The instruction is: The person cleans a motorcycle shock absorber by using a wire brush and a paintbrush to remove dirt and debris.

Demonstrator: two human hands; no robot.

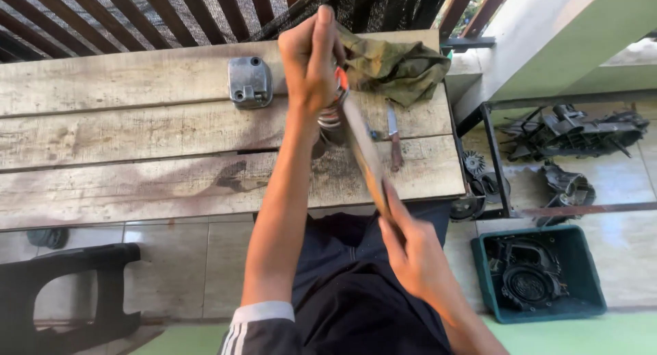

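Left hand (309, 57): from my feed its closed fingers cover most of the small orange-and-metal part (338, 98), so I can't tell what it is.
Long flat tool (366, 156): blurred; its near end disappears into the right hand (410, 252).
Right forearm: cut off by the bottom edge.
Green bin (538, 273): dark engine parts inside, too shadowed to identify (same for the pile above).
Black stool (61, 286): clipped at left.
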